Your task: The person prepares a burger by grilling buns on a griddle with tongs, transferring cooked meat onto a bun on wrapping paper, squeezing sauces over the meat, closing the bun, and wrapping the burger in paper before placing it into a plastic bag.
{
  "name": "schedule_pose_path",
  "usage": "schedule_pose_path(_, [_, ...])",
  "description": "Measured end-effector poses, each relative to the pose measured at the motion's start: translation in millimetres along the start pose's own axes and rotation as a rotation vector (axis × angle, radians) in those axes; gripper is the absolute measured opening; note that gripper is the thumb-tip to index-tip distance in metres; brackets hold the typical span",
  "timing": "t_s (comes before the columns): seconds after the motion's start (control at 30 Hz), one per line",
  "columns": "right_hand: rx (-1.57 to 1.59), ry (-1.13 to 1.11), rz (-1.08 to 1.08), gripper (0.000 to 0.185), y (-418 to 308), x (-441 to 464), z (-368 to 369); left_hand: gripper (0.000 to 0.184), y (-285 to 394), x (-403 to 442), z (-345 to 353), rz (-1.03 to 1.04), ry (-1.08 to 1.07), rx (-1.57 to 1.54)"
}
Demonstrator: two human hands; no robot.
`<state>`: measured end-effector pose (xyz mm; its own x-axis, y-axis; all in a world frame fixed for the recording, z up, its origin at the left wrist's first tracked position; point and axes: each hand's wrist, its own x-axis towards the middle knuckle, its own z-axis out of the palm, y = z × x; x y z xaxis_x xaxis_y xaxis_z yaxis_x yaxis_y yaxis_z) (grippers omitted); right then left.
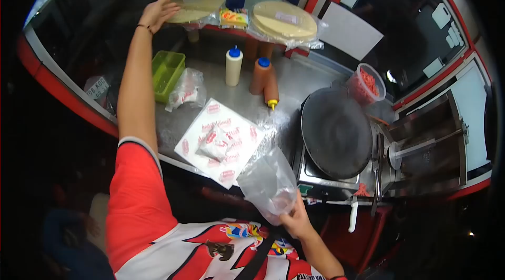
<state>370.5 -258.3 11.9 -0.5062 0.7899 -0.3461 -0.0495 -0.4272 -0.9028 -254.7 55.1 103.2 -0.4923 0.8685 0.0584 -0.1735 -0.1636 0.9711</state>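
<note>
High on the left, my left hand point(159, 13) is stretched out with its fingers at the edge of a stack of round flatbreads point(197, 7) in clear plastic on the shelf. My right hand point(298, 220), low in front of me, pinches the end of a clear plastic bag point(271, 182). The bag's other end reaches the corner of a printed white paper sheet point(197, 135). On that sheet sits a small paper-wrapped bundle point(216, 143). A tied plastic bag point(188, 89) with red and white contents lies beyond the sheet.
A green bin point(168, 72) stands at the left. Behind are a white squeeze bottle point(233, 68) and two orange-brown ones point(260, 77). A round black griddle point(336, 132), a tub of red pieces point(366, 84) and a white-handled knife point(353, 217) are right. More flatbreads point(294, 26) lie on the shelf.
</note>
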Motion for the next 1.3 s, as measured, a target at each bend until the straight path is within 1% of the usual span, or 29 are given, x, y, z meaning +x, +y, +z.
schedule_pose_path(0.07, [0.091,0.042,0.054,0.065,9,16,1,0.055,15,-93,-2,0.078,-0.111,0.201])
schedule_pose_path(0.1, [0.236,0.062,0.140,0.071,-12,23,15,0.044,11,-145,9,0.075,-0.185,0.246])
schedule_pose_path(0.17, [0.267,-0.037,0.112,0.072,-19,50,23,0.049,-41,-238,26,-0.034,-0.542,0.235])
schedule_pose_path(0.2, [0.240,-0.108,0.094,0.074,-28,61,32,0.046,-86,-274,25,0.017,-0.706,0.295])
schedule_pose_path(0.23, [0.214,-0.135,0.072,0.072,-28,69,37,0.047,-115,-320,39,-0.121,-0.678,0.120])
schedule_pose_path(0.27, [0.269,-0.268,0.111,0.069,-28,77,38,0.048,-142,-362,40,-0.314,-0.651,-0.026])
schedule_pose_path(0.3, [0.318,-0.407,0.143,0.066,-28,86,36,0.048,-141,-389,53,-0.387,-0.580,-0.123])
schedule_pose_path(0.33, [0.389,-0.378,0.192,0.065,-22,91,34,0.047,-140,-416,67,-0.453,-0.503,-0.223])
schedule_pose_path(0.37, [0.455,-0.347,0.244,0.064,-10,94,30,0.043,-125,-433,83,-0.414,-0.389,-0.270])
schedule_pose_path(0.4, [0.518,-0.318,0.298,0.064,-3,98,29,0.031,-140,-439,60,-0.454,-0.324,-0.147])
schedule_pose_path(0.43, [0.473,-0.324,0.232,0.066,-5,99,36,0.020,-123,-448,54,-0.409,-0.225,-0.124])
schedule_pose_path(0.47, [0.429,-0.326,0.167,0.070,-7,100,43,0.019,-111,-454,52,-0.328,-0.150,-0.068])
schedule_pose_path(0.53, [0.742,-0.631,0.294,0.106,0,111,39,0.015,-94,-466,45,-0.236,-0.059,0.040])
schedule_pose_path(0.57, [0.626,-0.544,0.300,0.126,-3,108,41,0.015,-84,-472,39,-0.231,-0.045,0.148])
schedule_pose_path(0.63, [0.599,-0.656,0.220,0.129,-5,104,50,0.018,-81,-482,33,-0.190,0.034,0.256])
schedule_pose_path(0.67, [0.709,-0.827,0.156,0.108,-3,100,54,0.021,-78,-487,32,-0.161,0.053,0.294])
schedule_pose_path(0.77, [0.138,-0.680,0.156,0.069,13,101,66,0.033,-73,-495,32,-0.084,0.103,0.306])
schedule_pose_path(0.83, [0.117,-0.491,0.195,0.047,27,106,75,0.044,-70,-499,23,-0.054,0.142,0.198])
schedule_pose_path(0.87, [0.108,-0.394,0.206,0.037,33,108,79,0.055,-61,-502,18,0.127,0.269,0.345])
schedule_pose_path(0.9, [0.130,-0.342,0.204,0.032,34,107,83,0.042,-49,-507,22,0.344,0.559,0.650])
schedule_pose_path(0.93, [0.150,-0.288,0.202,0.027,36,104,85,0.033,-34,-518,33,0.269,0.570,0.863])
schedule_pose_path(0.97, [0.165,-0.236,0.207,0.022,40,102,84,0.025,-23,-534,44,0.184,0.583,1.073])
schedule_pose_path(1.0, [0.032,-0.338,0.166,0.020,53,105,78,0.020,-25,-546,72,0.135,0.364,1.037])
schedule_pose_path(1.03, [0.056,-0.366,0.161,0.020,51,102,78,0.017,-34,-552,100,0.078,0.153,0.991])
schedule_pose_path(1.1, [0.101,-0.427,0.160,0.022,48,96,83,0.017,-86,-558,98,-0.191,-0.190,0.770])
schedule_pose_path(1.13, [0.033,-0.431,0.154,0.029,57,104,74,0.018,-116,-556,74,-0.211,-0.122,0.607])
schedule_pose_path(1.17, [0.119,-0.448,0.185,0.030,53,109,65,0.018,-121,-551,57,-0.228,0.015,0.426])
schedule_pose_path(1.23, [0.285,-0.479,0.254,0.034,42,116,47,0.015,-117,-547,6,-0.280,0.184,0.595])
schedule_pose_path(1.3, [0.180,-0.563,0.200,0.035,34,117,46,0.017,-92,-541,0,-0.405,0.074,1.075])
